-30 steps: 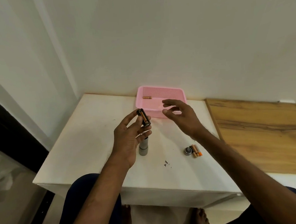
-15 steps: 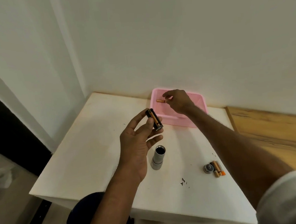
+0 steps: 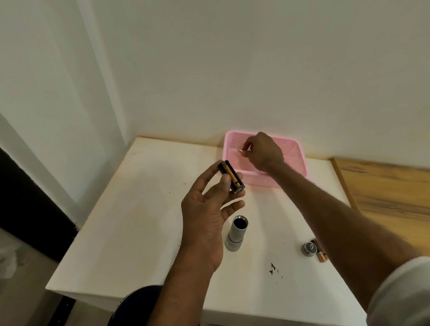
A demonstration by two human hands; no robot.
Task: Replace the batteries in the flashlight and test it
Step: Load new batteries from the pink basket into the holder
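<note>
My left hand [image 3: 207, 213] holds a black battery holder [image 3: 231, 177] between thumb and fingers, with a copper-coloured battery showing in it. Below it the silver flashlight body [image 3: 236, 233] stands on the white table [image 3: 126, 218], its open end up. My right hand [image 3: 263, 149] is inside the pink basket [image 3: 297, 163] at the back, pinching a small battery [image 3: 241, 150] whose copper tip shows at the fingertips. The flashlight's end cap [image 3: 309, 249] lies at the right beside loose used batteries [image 3: 321, 256].
A wooden board [image 3: 399, 192] lies to the right of the table. Walls close off the back and left. Small dark specks [image 3: 273, 269] mark the tabletop near its front edge. My knee shows below the front edge.
My right hand went from above the table into the pink basket and closed on the battery there. The left hand kept the battery holder. The camera moved closer.
</note>
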